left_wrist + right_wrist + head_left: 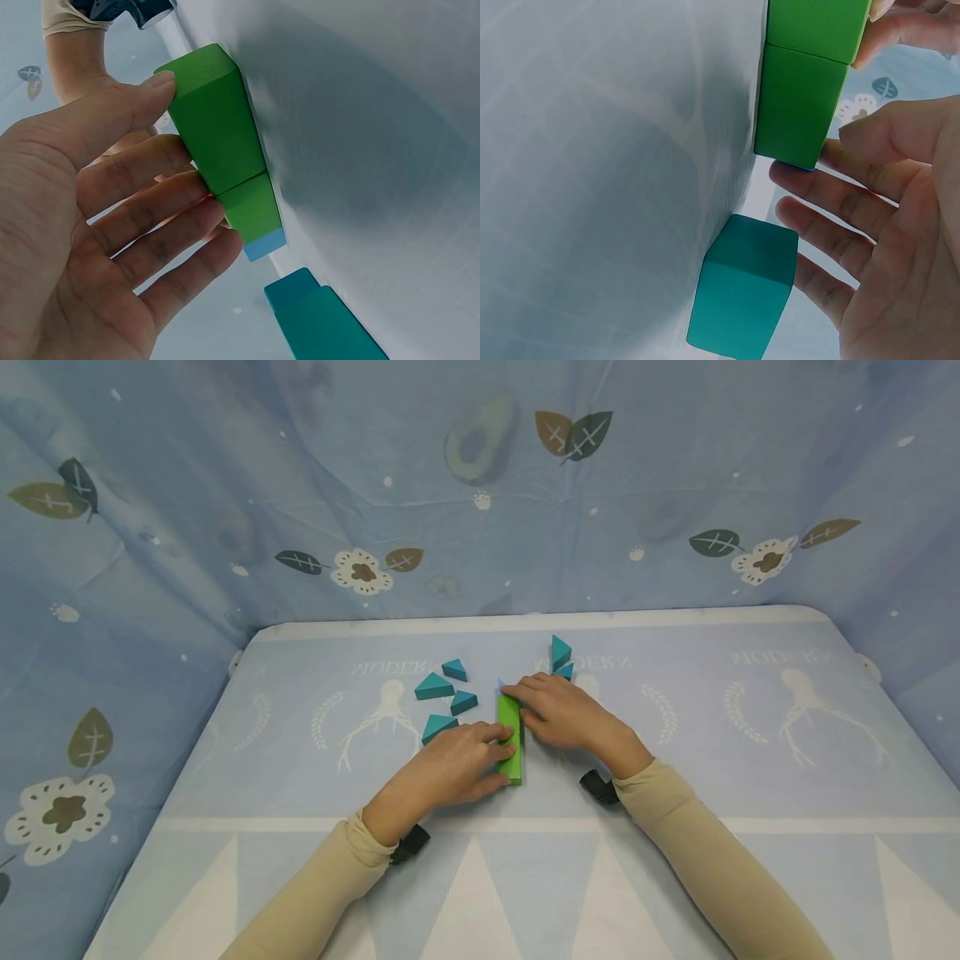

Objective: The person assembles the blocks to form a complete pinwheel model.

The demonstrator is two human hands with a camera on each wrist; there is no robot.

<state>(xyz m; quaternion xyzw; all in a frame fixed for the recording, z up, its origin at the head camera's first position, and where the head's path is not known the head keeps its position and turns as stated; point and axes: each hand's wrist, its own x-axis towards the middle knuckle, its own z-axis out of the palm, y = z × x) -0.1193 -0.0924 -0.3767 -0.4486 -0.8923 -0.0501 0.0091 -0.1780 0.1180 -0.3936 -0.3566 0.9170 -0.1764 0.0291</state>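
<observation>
Two green blocks (pixel 214 120) lie end to end in a straight row on the table. Against their far end sits a small light-blue piece (pixel 266 245), mostly covered in the head view. My left hand (pixel 454 767) touches the near green block with fairly straight fingers, its thumb at the near end. At the far end of the row, my right hand (pixel 566 712) reaches in with extended fingers. Its fingertips touch the end by the blue piece. A teal block (pixel 742 292) stands close to the right fingers, apart from the row.
Several teal triangular blocks (pixel 435 687) lie left of the row. More teal triangles (pixel 560 652) sit beyond the right hand. A patterned cloth (pixel 480 527) hangs behind the table's far edge (pixel 637 617).
</observation>
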